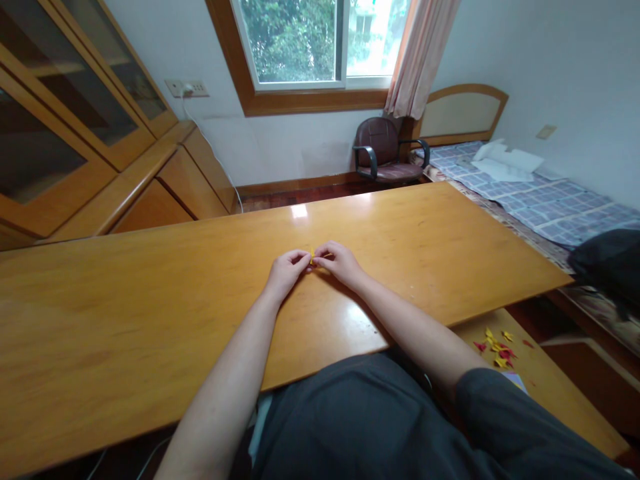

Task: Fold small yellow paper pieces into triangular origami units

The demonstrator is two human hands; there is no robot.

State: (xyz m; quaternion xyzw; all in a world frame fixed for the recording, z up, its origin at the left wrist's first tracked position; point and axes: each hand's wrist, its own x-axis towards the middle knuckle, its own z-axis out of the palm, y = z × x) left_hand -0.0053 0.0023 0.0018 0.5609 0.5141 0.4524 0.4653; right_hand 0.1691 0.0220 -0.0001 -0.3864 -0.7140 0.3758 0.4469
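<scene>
A tiny yellow folded paper piece (313, 255) is pinched between my two hands, just above the middle of the wooden table. My left hand (288, 269) grips it from the left with thumb and fingers pressed together. From the right, my right hand (342, 263) pinches the same piece, fingers bent. The fingertips cover most of the paper, so its exact shape is hard to make out. Both forearms reach over the near edge of the table (150, 313).
On a lower wooden surface to the right lies a small heap of yellow and red folded paper pieces (500, 348). An armchair (383, 150) stands beyond the table, a bed (560, 203) with a dark bag (610, 263) at right, a cabinet (135, 180) at left.
</scene>
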